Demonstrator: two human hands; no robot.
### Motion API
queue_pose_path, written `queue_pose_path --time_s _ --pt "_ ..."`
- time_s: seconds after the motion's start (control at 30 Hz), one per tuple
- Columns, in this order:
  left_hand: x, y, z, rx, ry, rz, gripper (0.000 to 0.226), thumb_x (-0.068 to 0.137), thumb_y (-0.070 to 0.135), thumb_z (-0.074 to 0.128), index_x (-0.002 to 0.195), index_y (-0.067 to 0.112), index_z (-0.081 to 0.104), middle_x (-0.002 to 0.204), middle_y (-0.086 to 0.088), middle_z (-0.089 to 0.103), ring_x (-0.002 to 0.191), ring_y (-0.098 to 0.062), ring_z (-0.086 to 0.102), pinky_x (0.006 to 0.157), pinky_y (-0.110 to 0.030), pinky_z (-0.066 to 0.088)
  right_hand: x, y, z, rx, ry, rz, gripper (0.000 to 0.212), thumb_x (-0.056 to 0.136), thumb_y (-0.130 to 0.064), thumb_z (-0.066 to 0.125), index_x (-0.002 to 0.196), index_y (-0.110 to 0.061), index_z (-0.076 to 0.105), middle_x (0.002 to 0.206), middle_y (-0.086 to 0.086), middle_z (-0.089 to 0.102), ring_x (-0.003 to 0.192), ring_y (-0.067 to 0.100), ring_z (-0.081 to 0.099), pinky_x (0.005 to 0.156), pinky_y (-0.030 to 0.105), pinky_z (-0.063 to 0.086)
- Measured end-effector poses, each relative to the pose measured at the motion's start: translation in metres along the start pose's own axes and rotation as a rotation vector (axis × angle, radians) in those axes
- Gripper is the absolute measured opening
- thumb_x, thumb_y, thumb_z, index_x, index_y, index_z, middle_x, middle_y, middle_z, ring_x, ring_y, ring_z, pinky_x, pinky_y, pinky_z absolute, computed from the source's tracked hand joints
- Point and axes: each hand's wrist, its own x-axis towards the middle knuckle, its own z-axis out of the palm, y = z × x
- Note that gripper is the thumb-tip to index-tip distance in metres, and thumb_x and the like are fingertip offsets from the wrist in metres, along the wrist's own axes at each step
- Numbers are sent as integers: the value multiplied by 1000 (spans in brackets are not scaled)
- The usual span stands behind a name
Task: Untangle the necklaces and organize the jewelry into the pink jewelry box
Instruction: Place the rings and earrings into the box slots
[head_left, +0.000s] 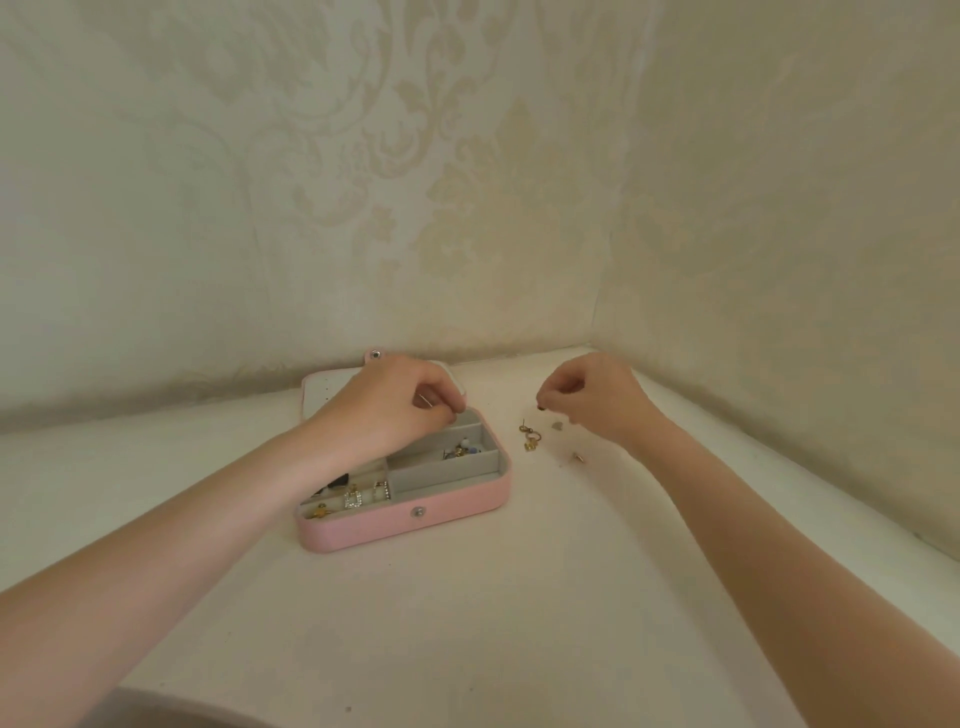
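Table (519, 597): white and wide, set in a corner of the patterned walls. Small bits could roll on it if you bump them, and pale bits would be hard to spot.

Box (452, 506): the pink box lies open in front of you, lid flat at the back. Earrings sit in the front left slots and more bits in a middle slot; the long front slot looks bare. Your left arm hangs right over the box, so a careless sweep could drag things out or mix them up.

Left hand (395, 410): curled over the back of the box, fingertips pinched together. You seem to hold something tiny, but what it is cannot be told. Let go too early and it may land in the wrong slot.

Right hand (597, 397): raised above the table, right of the box, fingers pinched on a small dark bit. It could slip and bounce away.

Gold earring (527, 436): lies on the table between the box and your right hand. Your wrist could knock it.

Small pieces (577, 457): near your right wrist, easy to brush off.

Necklaces: none can be made out.
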Motion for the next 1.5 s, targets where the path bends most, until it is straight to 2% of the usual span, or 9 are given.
queue_pose_path --time_s 0.1,0.17,0.3,0.47,0.67,1.03,1.17,1.33,1.5 --pt "3 1 4 -122 48 33 22 83 11 64 76 31 64 81 11 69 80 -2 64 78 -15 44 -5 -19 -13 496 -164 142 6 84 -3 63 82 -1 68 80 8 68 62 9 56 55 13 48" --pt "3 6 4 -217 78 49 18 83 14 67 81 32 65 84 12 70 81 -3 64 79 -16 46 -9 -32 -16 687 -299 199 6 85 0 62 83 3 67 76 11 67 60 10 57 57 15 50" --pt "-4 11 1 -344 86 55 14 80 12 70 82 27 68 80 10 71 73 0 64 76 -14 47 -12 -52 -13 758 -367 197 8 85 4 60 79 6 66 71 12 64 58 13 57 56 16 51" --pt "-10 5 -7 -447 101 -9 11 77 11 73 75 21 70 69 2 71 69 -9 65 74 -28 53 -11 -67 -4 756 -413 182 9 84 4 60 78 6 66 71 12 64 59 14 57 57 16 51" --pt "-18 -9 -23 -494 177 -78 11 79 8 71 75 17 66 61 3 70 61 -4 64 60 -15 49 -12 -84 13 856 -467 141 11 82 9 59 89 9 67 85 15 69 69 15 66 68 18 56" --pt "-44 -47 -43 -528 82 -156 14 79 2 69 71 14 68 57 4 68 54 -2 61 57 -11 49 -17 -111 52 429 -525 10 10 78 7 67 85 1 72 73 12 70 63 12 65 68 17 57" --pt "-54 -52 -47 -374 7 -126 12 76 8 74 71 19 70 67 4 71 63 -2 63 64 -13 49 -21 -112 52 309 -557 -6 10 77 6 68 80 -4 72 73 11 69 62 10 65 69 18 57" --pt "-60 -51 -45 -120 -69 -108 4 74 23 77 77 21 74 55 15 51 47 3 42 47 -11 28 -27 -113 51 45 -645 -49 14 76 -8 73 76 -21 74 69 -6 64 64 4 52 59 13 42" --pt "-62 -48 -41 -41 -88 -84 5 72 24 77 74 24 73 58 11 46 47 2 41 46 -13 28 -31 -111 57 -2 -664 -73 11 76 -10 73 80 -20 76 65 -9 60 57 -6 47 59 13 34"
